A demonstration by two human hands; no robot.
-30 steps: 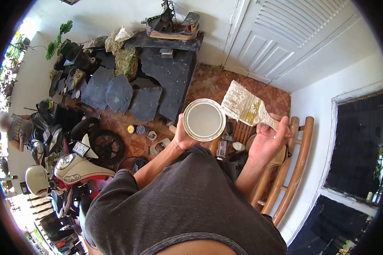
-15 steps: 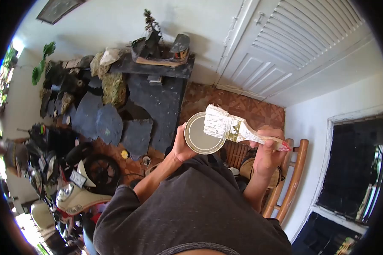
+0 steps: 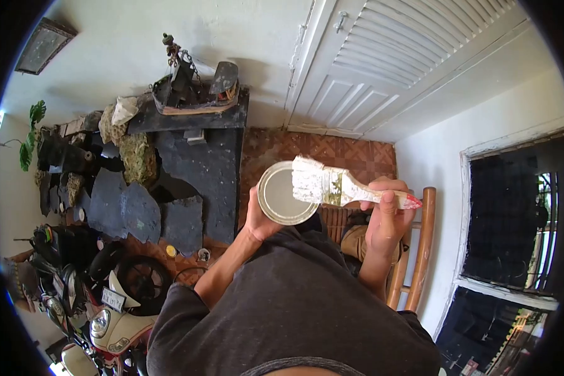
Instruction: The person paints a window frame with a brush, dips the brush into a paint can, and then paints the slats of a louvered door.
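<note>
Left hand: your grip point(image 3: 257, 219) is closed round the side of the round can point(image 3: 273, 193), which sits just beyond it with its top facing you; you cannot tell what fills it.
Right hand: your grip point(image 3: 385, 219) is narrow, pinching the handle of the paintbrush point(image 3: 334, 187) between thumb and fingers.
Bristles: left of the right grip, coated off-white, they overlap the can's rim; you cannot tell whether they touch it.
Handling: best hold the can level and firmly. Turn the brush lightly, pressing any loose coat off against the inner rim. A pinch nearer the ferrule would likely steady the heavy, caked head.
Writing: no brand or label is readable on can or brush; the handle's end is red. Far left of both grips, a motor scooter point(image 3: 126, 326) bears a number plate point(image 3: 113, 299) too blurred to read.
</note>
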